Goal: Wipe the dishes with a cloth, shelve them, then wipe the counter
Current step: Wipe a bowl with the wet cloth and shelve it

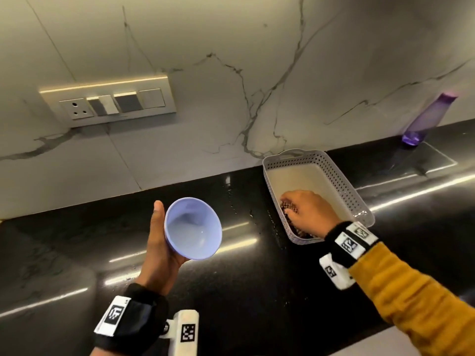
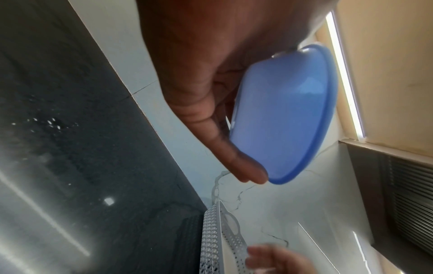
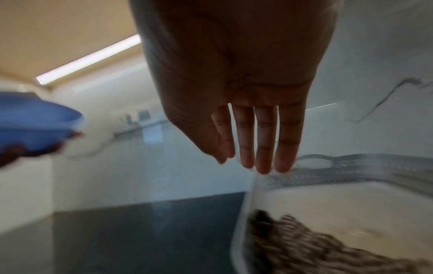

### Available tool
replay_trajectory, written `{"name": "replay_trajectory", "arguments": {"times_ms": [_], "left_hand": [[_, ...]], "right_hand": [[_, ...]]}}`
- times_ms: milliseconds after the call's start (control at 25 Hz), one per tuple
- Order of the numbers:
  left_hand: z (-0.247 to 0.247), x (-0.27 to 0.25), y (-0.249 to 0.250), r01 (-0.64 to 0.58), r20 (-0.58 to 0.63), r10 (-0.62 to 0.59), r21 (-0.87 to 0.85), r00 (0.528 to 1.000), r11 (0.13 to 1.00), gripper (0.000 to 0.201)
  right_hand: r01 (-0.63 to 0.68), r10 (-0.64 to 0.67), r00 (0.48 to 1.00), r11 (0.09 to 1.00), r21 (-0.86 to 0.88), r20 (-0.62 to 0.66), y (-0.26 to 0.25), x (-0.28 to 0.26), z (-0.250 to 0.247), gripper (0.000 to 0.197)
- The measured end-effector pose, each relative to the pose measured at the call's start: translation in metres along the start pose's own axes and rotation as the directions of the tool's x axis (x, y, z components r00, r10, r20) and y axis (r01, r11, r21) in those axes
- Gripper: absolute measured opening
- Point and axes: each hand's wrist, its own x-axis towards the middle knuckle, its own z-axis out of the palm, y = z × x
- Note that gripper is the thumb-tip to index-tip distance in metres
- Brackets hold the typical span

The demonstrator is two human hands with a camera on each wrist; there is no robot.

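One hand (image 1: 159,242) round blue bowl (image 1: 194,228)

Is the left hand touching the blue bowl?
Touching. The left wrist view shows the left hand cupping the blue bowl, thumb pressed along its side.

I see a pale blue bowl (image 1: 193,228), a light grey perforated basket (image 1: 331,170), and inside it a dark checked cloth (image 1: 289,214), maybe maroon-and-white, blurry. Counter (image 1: 244,291) is glossy black, wall (image 1: 231,73) white marble with grey veins, bottle (image 1: 428,119) purple, sleeve (image 1: 411,304) mustard.
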Motion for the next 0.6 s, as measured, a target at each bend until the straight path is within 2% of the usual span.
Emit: {"name": "replay_trajectory", "arguments": {"times_ms": [80, 160, 200, 280, 360, 440, 520, 600], "left_hand": [[0.009, 0.007, -0.002, 0.004, -0.01, -0.004, 0.016, 1.0, 1.0, 0.066], [0.019, 0.013, -0.003, 0.014, -0.027, -0.013, 0.028, 1.0, 1.0, 0.067], [0.023, 0.016, -0.003, 0.016, -0.031, -0.015, 0.027, 0.999, 1.0, 0.067], [0.027, 0.02, -0.004, 0.023, -0.038, -0.022, 0.016, 0.999, 1.0, 0.065], [0.027, 0.023, -0.004, 0.037, -0.033, -0.038, -0.014, 0.999, 0.999, 0.065], [0.026, 0.025, -0.004, 0.07, -0.02, -0.071, -0.056, 0.997, 0.996, 0.066], [0.025, 0.026, -0.003, 0.087, -0.02, -0.089, -0.086, 0.996, 0.992, 0.066], [0.024, 0.029, -0.002, 0.098, -0.025, -0.102, -0.117, 0.994, 0.988, 0.066]], "right_hand": [[-0.108, 0.145, 0.963, 0.979, -0.17, 0.225, 0.033, 0.026, 0.011, 0.054], [-0.096, 0.194, 0.884, 0.966, -0.242, 0.425, 0.049, 0.043, 0.027, 0.07], [-0.058, 0.184, 0.875, 0.958, -0.28, 0.448, 0.051, 0.047, 0.036, 0.067], [0.0, 0.126, 0.927, 0.942, -0.335, 0.354, 0.055, 0.053, 0.055, 0.045], [-0.047, 0.122, 0.96, 0.957, -0.286, 0.25, 0.062, 0.056, 0.064, 0.033], [-0.17, 0.188, 0.962, 0.98, -0.104, 0.198, 0.067, 0.056, 0.055, 0.028], [-0.239, 0.226, 0.97, 0.957, 0.167, 0.089, 0.063, 0.052, 0.033, 0.021], [-0.148, 0.206, 0.974, 0.893, 0.425, -0.093, 0.044, 0.039, 0.002, 0.014]]}}
